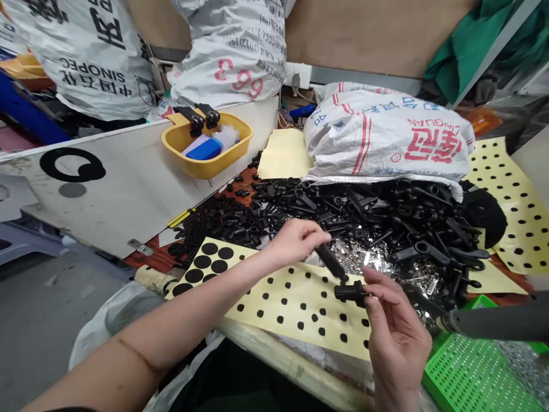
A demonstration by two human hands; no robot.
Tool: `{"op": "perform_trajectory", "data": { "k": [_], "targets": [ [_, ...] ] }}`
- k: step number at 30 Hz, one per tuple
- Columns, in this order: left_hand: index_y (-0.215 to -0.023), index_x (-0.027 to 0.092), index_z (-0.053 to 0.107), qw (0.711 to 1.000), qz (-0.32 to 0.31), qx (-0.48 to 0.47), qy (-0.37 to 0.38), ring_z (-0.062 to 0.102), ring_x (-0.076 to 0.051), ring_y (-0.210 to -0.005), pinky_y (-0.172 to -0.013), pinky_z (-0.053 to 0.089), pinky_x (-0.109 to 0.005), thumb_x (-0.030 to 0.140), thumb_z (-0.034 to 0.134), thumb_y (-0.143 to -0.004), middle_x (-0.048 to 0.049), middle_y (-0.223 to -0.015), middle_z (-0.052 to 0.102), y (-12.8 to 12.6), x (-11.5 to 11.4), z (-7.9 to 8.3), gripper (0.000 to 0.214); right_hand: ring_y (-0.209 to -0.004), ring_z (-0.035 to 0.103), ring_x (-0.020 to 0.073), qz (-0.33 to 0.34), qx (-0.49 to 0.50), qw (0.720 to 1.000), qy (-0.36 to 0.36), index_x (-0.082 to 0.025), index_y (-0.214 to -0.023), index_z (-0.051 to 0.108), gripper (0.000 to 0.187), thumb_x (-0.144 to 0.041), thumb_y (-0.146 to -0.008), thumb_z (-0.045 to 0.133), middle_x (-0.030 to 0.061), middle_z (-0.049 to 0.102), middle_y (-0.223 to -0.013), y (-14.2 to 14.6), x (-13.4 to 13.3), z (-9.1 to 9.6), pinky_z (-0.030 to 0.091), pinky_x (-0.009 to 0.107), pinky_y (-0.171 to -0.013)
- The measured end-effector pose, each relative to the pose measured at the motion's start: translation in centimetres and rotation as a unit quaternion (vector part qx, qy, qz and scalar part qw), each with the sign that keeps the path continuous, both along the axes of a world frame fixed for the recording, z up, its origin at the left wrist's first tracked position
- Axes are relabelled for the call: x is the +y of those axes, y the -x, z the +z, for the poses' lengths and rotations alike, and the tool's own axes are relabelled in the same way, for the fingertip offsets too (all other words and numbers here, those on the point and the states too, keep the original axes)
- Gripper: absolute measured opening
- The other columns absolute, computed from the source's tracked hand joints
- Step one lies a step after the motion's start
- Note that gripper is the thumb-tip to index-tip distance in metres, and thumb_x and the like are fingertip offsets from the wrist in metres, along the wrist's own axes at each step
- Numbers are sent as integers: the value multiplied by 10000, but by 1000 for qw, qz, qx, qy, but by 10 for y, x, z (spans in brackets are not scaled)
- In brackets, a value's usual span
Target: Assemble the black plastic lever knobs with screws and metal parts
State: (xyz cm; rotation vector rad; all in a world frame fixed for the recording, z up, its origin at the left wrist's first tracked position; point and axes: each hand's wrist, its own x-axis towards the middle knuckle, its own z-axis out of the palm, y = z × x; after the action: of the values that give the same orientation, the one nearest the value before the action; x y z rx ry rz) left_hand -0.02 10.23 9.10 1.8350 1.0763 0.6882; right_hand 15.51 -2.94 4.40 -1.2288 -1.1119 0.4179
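My left hand point(295, 243) pinches the upper end of a long black plastic part point(331, 262), which slants down to the right. Between the thumb and fingers of my right hand point(397, 332) is a short black stepped cylindrical plastic part point(350, 292). The lower tip of the long part is close above the cylinder; whether they touch I cannot tell. Beneath both hands lies a yellow sheet point(270, 327) with rows of small black dots, and larger black discs point(210, 263) at its left end.
Black plastic parts point(309, 200) and small shiny metal pieces point(371, 257) lie heaped behind my hands. A yellow basket point(206, 167) hangs on a white panel at the left. White woven sacks point(386, 131) stand behind. A green crate point(463, 366) and a grey bar point(497, 321) are at the right.
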Motion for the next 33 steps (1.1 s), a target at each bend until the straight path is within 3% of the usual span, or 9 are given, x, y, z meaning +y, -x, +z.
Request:
{"op": "perform_trajectory", "data": {
  "k": [2,5,8,11,18,21,25,29,33],
  "targets": [
    [-730,137,683,969,-83,-91,214,425,-78,-418,-426,306,-210,402,606,-813,24,-513,521,5,-24,-9,289,-1072,626,245,23,-17,999,15,-197,-851,681,62,-212,-807,639,111,685,-1096,7,-8,8,523,406,-874],
    [-816,113,687,870,-90,-230,426,429,-60,-405,-405,288,-201,513,633,-784,-8,-586,565,8,-54,-31,404,-937,681,222,35,4,997,71,-197,-844,691,76,-240,-812,638,91,725,-956,18,-21,5,559,359,-795],
    [-926,93,691,789,-103,-336,505,524,-83,-527,-487,369,-209,472,694,-760,-58,-734,613,8,-73,-54,415,-892,691,205,-16,42,994,97,-193,-834,693,86,-257,-811,641,77,731,-922,25,-34,-10,563,337,-784],
    [-977,87,695,755,-106,-383,521,516,-72,-577,-557,387,-207,336,772,-709,-58,-785,614,5,-84,-67,373,-914,687,204,-55,57,992,97,-193,-864,688,84,-240,-805,649,75,725,-959,27,-44,-22,554,351,-820],
    [-850,109,670,765,-36,-415,491,631,-172,-858,-833,468,-286,288,771,-711,-88,-883,685,-1,-98,-66,248,-918,676,201,-63,47,991,107,-185,-867,681,80,-228,-813,641,69,718,-939,26,-52,-31,539,363,-831],
    [-844,118,617,811,-27,-382,443,660,-175,-711,-685,508,-289,391,704,-769,-92,-823,695,2,-98,-58,296,-895,671,173,-95,112,986,81,-195,-859,679,58,-210,-807,658,40,712,-908,25,-54,-29,522,337,-843],
    [-772,122,609,872,-16,-323,366,503,-69,-463,-483,386,-206,447,681,-768,-17,-670,625,6,-98,-52,333,-891,664,175,-106,146,982,62,-185,-841,679,47,-200,-797,675,43,701,-897,28,-53,-15,511,339,-843],
    [-923,108,708,853,-3,-340,397,476,-83,-596,-586,380,-218,465,624,-808,-10,-666,573,9,-99,-53,384,-892,663,186,-135,69,988,31,-178,-843,681,45,-169,-809,653,56,699,-893,38,-50,-1,514,349,-832],
    [-933,105,708,847,-12,-319,426,521,-105,-691,-659,412,-221,249,739,-677,-19,-736,602,10,-101,-51,296,-850,670,185,-165,0,986,18,-163,-860,691,66,-155,-804,657,65,707,-888,41,-49,1,536,344,-782]
  ]
}}
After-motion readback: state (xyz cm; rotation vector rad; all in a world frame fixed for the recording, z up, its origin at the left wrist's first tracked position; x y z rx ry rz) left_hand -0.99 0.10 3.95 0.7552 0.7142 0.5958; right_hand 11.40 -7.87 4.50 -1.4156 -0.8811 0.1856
